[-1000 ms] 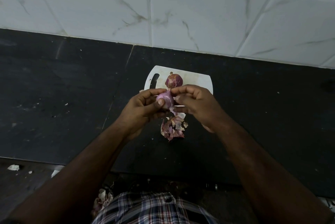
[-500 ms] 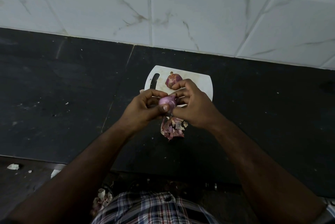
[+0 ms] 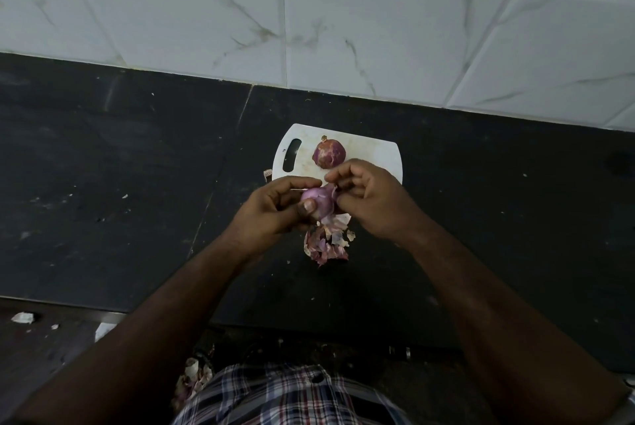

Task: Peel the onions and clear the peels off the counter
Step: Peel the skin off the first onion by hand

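At the centre of the frame the left hand (image 3: 275, 210) grips a small, pale purple, partly peeled onion (image 3: 318, 202), thumb pressed on its near side and fingers curled over its top and far side. The onion is held above the dark stone counter (image 3: 120, 184), just below the lower edge of the white plastic cutting board (image 3: 371, 149). Its long axis cannot be read with certainty; loose skin stands off its right side, toward the right hand (image 3: 371, 199). That hand's thumb and forefinger are pinched together on this flap of purple skin (image 3: 332, 188), the other fingers curled into the palm.

A second, darker red unpeeled onion (image 3: 329, 153) sits on the cutting board above the hands, its tufted tip pointing toward the upper left of the frame. The board's handle slot faces left.

Directly below the held onion lies a heap of papery purple and white peels (image 3: 326, 242) on the counter. A single scrap of peel (image 3: 267, 174) rests at the board's lower left corner.

The counter spreads wide and mostly bare to the left and right of the hands, dotted with small flecks. Its far edge meets the white marbled wall tiles (image 3: 343, 29) across the top of the frame; its near edge runs across the lower part of the frame, above the person's checked shirt (image 3: 285, 397).
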A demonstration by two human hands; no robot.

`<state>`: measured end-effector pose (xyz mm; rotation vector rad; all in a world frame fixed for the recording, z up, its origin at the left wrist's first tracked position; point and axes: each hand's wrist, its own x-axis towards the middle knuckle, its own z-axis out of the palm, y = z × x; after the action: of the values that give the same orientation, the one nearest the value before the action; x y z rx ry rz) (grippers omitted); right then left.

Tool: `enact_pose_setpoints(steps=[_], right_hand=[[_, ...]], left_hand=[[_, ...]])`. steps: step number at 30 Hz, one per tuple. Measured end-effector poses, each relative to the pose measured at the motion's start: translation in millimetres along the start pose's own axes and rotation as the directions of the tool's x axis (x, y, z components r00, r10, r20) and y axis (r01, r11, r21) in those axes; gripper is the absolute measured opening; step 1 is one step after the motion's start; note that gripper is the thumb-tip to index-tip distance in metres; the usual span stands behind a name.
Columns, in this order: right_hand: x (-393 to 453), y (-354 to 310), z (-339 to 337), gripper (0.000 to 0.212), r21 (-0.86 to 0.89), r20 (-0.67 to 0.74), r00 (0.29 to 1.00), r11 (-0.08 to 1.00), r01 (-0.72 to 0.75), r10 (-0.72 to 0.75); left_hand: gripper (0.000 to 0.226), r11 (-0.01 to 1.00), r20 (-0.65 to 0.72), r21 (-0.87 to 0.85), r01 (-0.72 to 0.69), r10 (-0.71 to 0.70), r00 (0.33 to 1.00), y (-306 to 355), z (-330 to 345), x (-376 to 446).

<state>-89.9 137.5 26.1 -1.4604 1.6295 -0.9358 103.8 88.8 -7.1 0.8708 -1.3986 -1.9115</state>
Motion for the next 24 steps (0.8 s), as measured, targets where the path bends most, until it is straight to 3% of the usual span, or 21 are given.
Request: enact_pose_setpoints(steps=[3, 8, 15, 24], right_hand=[[-1.6, 1.9, -1.1, 0.03, 0.11, 0.042, 0.998, 0.992, -0.059, 0.054], [-3.7, 4.9, 2.9, 0.027, 0.117, 0.009, 0.999, 0.992, -0.041, 0.04], [-1.7, 3.6, 8.5, 0.041, 0.139, 0.026, 0.998, 0.988, -0.061, 0.058], [-1.8, 1.1, 21.9, 0.042, 0.013, -0.096, 0.994, 0.999, -0.044, 0.045]], left_hand=[[0.046, 0.998, -0.013, 0.049, 0.035, -0.035, 0.999, -0.8, -0.5, -1.4], [0.055, 0.978, -0.05, 0.21, 0.013, -0.003, 0.999, -5.3, -3.2, 3.3], [0.052, 0.979, -0.066, 0.203, 0.005, 0.009, 0.998, -5.7, -1.1, 3.4], [0.046, 0.953, -0.101, 0.298, -0.058, 0.092, 0.991, -7.4, 1.6, 5.0]])
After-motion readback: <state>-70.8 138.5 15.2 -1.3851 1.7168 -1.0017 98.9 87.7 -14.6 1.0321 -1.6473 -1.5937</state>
